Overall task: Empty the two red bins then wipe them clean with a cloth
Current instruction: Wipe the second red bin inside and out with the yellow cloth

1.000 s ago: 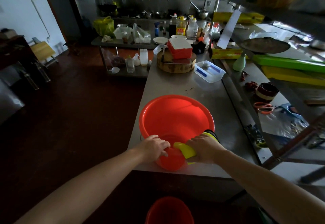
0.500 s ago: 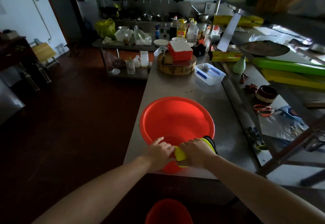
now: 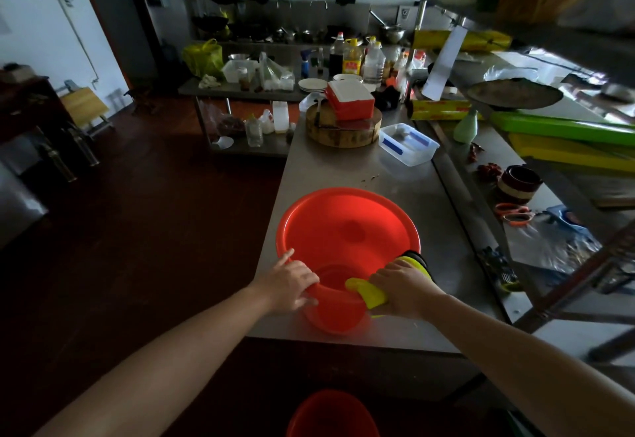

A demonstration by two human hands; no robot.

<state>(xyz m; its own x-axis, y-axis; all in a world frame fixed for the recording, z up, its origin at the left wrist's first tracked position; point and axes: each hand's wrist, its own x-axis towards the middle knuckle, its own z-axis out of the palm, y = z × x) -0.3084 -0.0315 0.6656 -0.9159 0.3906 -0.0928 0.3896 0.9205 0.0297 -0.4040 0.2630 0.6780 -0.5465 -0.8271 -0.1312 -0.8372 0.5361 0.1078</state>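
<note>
A wide red bin (image 3: 347, 227) sits on the steel table (image 3: 347, 172), tilted toward me over the table's near edge. My left hand (image 3: 292, 280) grips its near rim on the left, fingers curled over the edge. My right hand (image 3: 402, 287) holds a yellow cloth (image 3: 367, 290) against the near rim on the right; part of the cloth, yellow and black, shows behind the hand outside the bin. A second red bin (image 3: 331, 414) stands on the floor below, only its top showing.
Beyond the bin stand a round wooden chopping block (image 3: 343, 127) with a red-and-white box (image 3: 350, 100) on it and a clear plastic container (image 3: 409, 144). To the right runs a cluttered shelf with a dark bowl (image 3: 519, 180) and scissors (image 3: 513, 213). Dark floor lies to the left.
My hands have drawn apart along the near rim: the left slid left, the right moved right with the cloth. The bin tilts more toward me.
</note>
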